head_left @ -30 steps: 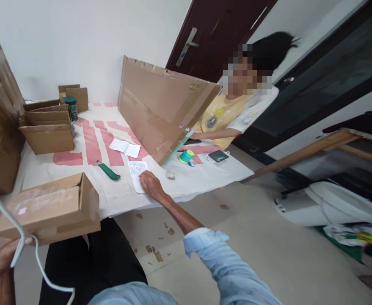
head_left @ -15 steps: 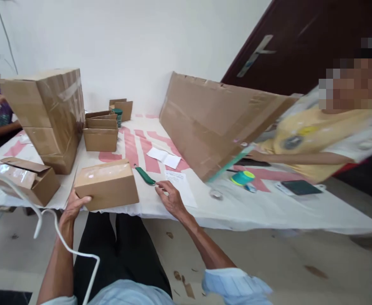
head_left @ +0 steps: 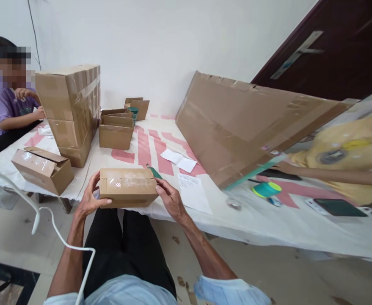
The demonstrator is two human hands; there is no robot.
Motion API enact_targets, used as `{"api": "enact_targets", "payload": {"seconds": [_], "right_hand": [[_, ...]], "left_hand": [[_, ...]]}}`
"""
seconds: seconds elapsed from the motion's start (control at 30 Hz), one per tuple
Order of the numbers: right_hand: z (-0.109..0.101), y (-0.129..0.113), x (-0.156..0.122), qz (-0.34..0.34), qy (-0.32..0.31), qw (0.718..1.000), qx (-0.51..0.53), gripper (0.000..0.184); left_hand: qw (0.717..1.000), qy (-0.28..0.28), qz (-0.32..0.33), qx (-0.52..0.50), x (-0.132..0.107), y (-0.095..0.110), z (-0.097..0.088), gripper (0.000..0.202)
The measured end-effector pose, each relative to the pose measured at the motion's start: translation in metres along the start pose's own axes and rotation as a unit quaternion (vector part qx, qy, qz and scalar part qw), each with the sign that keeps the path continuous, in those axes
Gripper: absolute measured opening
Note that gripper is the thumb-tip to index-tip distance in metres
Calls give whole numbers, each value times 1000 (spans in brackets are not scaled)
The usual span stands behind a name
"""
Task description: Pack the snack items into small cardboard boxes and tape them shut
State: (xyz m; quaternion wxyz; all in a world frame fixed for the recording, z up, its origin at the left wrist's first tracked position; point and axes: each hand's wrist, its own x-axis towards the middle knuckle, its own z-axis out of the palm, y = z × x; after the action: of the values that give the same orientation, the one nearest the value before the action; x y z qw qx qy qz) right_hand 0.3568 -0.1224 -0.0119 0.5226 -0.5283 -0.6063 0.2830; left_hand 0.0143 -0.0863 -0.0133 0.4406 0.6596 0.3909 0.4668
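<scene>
A small taped cardboard box (head_left: 127,188) sits at the table's front edge, tilted toward me, between my hands. My left hand (head_left: 92,197) grips its left end, thumb along the front face and fingers at the side. At the box's right end, my right hand (head_left: 169,197) has its fingers closed against the corner. A green utility knife (head_left: 155,172) lies just behind the box, partly hidden by it and by my right fingers. To the right is a printed paper sheet (head_left: 194,195), with a folded white paper (head_left: 178,160) farther back.
Stacked big cartons (head_left: 78,114) and a half-open box (head_left: 42,169) stand left. Open small boxes (head_left: 116,131) are farther back. A large cardboard panel (head_left: 236,123) leans at the right, near a tape roll (head_left: 266,189) and a phone (head_left: 340,207). Co-workers sit at both sides. A white cable (head_left: 62,239) hangs close by.
The box has turned so its taped face points at me. My right hand has moved from beside the knife onto the box's right end. The view has swung left.
</scene>
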Motion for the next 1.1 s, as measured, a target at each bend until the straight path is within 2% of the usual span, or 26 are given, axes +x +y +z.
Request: {"api": "enact_targets", "payload": {"seconds": [0.27,0.43,0.63,0.8,0.93,1.1], "right_hand": [[-1,-1,-9,-6,-3,1000,0,50],[1,-5,-15,-15,-2,1000,-5,50],[1,-9,-20,-24,-6,1000,-7,52],[5,-9,-22,-18,-5,1000,16,53],[10,-10,-24,-12,-3,1000,25,55],[15,-13,-23,-19,5,1000,17,56]], "left_hand": [[998,10,51,39,-8,17,-1,107],[995,-1,54,84,-14,21,-6,105],[994,-10,72,79,-15,29,-9,89],[997,-8,63,47,-16,35,-9,80],[999,7,43,10,-16,38,-12,63],[999,20,25,17,-13,46,-17,46]]}}
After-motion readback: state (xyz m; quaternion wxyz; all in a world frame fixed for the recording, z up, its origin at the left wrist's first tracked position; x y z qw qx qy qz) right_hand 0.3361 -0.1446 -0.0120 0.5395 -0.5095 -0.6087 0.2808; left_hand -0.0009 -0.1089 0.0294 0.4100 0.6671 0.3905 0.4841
